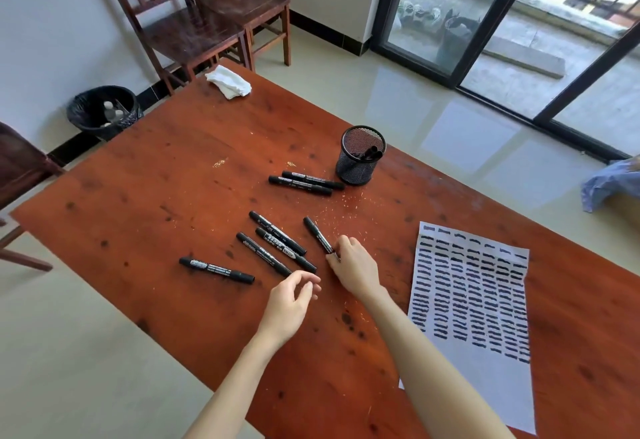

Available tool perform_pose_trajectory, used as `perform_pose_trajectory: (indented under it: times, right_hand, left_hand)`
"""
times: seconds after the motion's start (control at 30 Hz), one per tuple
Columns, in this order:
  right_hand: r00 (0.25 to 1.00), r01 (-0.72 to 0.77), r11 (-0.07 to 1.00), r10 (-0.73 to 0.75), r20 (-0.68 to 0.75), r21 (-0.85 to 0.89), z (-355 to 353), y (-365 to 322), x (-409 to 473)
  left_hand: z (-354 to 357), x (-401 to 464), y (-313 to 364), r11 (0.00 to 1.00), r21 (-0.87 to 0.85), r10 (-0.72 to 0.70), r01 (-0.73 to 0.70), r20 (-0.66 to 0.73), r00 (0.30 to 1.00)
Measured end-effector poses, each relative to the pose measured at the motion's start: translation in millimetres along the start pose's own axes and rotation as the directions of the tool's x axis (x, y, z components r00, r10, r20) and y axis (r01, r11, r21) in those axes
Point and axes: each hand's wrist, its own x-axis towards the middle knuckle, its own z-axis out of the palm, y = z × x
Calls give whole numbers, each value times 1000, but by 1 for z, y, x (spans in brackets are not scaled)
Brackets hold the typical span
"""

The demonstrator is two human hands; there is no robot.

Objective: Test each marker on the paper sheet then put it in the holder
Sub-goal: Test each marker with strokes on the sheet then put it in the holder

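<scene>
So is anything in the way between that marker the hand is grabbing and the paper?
Nothing visible is. The right hand pinches the near end of a marker, and only bare table lies between it and the paper sheet. The other markers lie on its far side, away from the paper.

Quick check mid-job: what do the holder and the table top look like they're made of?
The holder looks like black wire mesh, probably metal: the table shows through its perforated wall. The table top looks like reddish-brown varnished wood, with dark knots, grain and a mild sheen; whether it is solid wood or veneer can't be told from here.
</scene>
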Motion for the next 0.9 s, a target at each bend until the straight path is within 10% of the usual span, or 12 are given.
perform_pose_trajectory:
  times: [0.43,0.63,0.9]
  right_hand:
    - [997,69,746,-27,-73,662,-53,47,-130]
    - [999,0,629,31,-25,777,-67,80,-201]
    - [915,87,30,394,-91,996,-94,112,-246]
  left_hand:
    - [24,-28,37,980,-190,47,-65,-95,994]
    - [53,-52,39,958,126,242,-256,119,963]
    - [116,-108,63,963,-33,230,-266,611,758]
